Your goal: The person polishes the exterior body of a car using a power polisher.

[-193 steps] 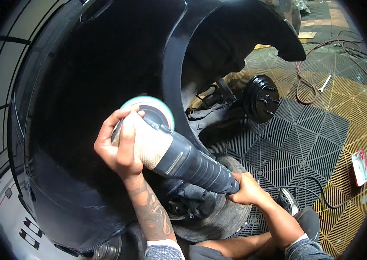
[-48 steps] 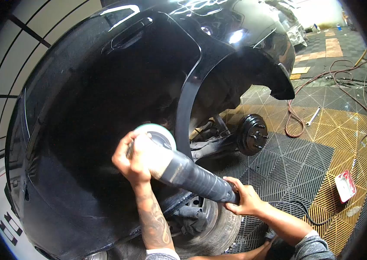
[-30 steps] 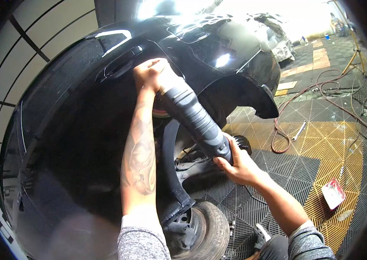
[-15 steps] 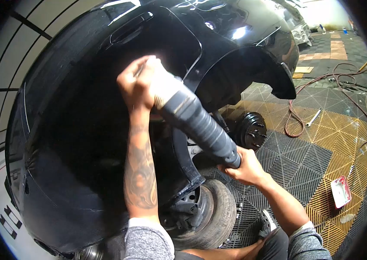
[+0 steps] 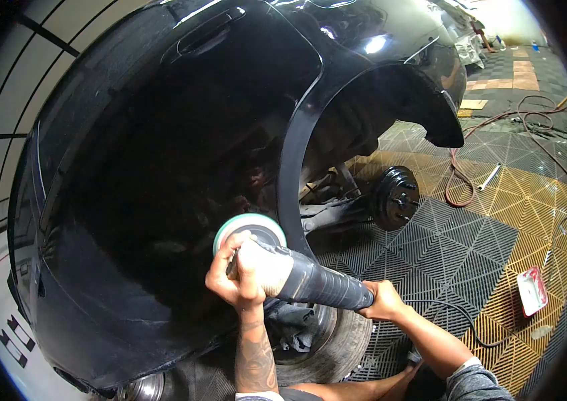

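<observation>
My left hand (image 5: 237, 274) is wrapped round the pale, cloth-covered head of a power polisher (image 5: 323, 284). The polisher's round pad (image 5: 220, 234), edged in green, lies against the lower part of a glossy black car door (image 5: 183, 154), just left of the wheel arch (image 5: 290, 160). Around the rear end of the black handle my right hand (image 5: 384, 301) is closed, with the cord (image 5: 457, 307) trailing off to the right. A reflection of the hand shows in the door above the pad.
A loose tyre (image 5: 350, 347) lies below the polisher. Inside the arch is a black brake drum (image 5: 396, 198). On the patterned floor are a wrench (image 5: 491, 177), a red-and-white tray (image 5: 532, 292) and a red hose (image 5: 457, 190). A person's arm (image 5: 479, 30) shows at the back right.
Both hands have brought the polisher down from high on the panel to beside the lower wheel arch. Its pad, hidden half a second ago, now shows. The view has shifted slightly.
</observation>
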Demonstrator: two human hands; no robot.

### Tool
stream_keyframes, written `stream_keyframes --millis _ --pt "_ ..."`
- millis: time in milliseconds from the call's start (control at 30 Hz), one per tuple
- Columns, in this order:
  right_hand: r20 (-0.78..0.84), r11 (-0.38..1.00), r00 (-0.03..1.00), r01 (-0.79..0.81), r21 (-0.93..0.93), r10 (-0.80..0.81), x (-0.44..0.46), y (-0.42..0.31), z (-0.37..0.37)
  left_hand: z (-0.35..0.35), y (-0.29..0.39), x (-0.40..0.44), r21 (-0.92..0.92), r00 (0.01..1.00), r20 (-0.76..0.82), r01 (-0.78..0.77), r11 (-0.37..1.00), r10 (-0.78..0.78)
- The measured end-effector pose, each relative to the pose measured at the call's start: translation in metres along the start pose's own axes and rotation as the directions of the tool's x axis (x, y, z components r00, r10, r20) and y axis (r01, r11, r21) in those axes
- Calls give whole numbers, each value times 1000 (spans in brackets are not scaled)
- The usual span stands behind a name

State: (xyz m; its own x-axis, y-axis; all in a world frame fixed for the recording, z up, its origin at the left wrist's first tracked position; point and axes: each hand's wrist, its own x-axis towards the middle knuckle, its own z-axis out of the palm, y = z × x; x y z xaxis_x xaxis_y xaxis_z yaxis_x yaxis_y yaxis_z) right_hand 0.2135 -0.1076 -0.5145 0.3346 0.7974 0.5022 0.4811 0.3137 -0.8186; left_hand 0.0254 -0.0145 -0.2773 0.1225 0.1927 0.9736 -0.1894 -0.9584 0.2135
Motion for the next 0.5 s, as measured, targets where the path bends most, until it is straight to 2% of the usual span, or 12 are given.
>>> stream_keyframes --millis 100,133,167,233,267,300,367,433,467,500 --pt "-13 997 999 50 -54 -50 -6 -4 7 -6 1 -7 -14 1000 -1 17 1000 -17" --pt "-1 991 991 130 -7 -130 -4 -17 3 -5 2 -5 -27 1000 11 21 999 -20" --pt "8 958 958 286 -39 -285 -1 -28 0 -3 3 0 -42 1000 3 14 999 -14" --pt "76 947 947 302 113 -311 6 -73 -13 2 6 16 46 992 122 25 999 -31" --pt "5 879 880 475 35 -475 16 -88 -15 6 8 24 52 991 130 33 998 -40" --pt "55 896 896 442 -39 -440 22 -115 -21 9 -1 31 74 992 123 -1 997 -8" --pt "-39 881 882 465 -88 -469 44 -138 -17 17 1 50 74 993 115 32 997 -41" --pt "-112 857 860 466 -221 -497 60 -161 -19 28 17 74 22 992 92 88 996 -90" --pt "-96 829 860 446 -339 -502 67 -173 -25 33 19 85 -7 993 80 88 996 -88" --pt "-90 837 876 416 -356 -474 72 -183 -32 36 21 96 -36 994 63 90 995 -88"
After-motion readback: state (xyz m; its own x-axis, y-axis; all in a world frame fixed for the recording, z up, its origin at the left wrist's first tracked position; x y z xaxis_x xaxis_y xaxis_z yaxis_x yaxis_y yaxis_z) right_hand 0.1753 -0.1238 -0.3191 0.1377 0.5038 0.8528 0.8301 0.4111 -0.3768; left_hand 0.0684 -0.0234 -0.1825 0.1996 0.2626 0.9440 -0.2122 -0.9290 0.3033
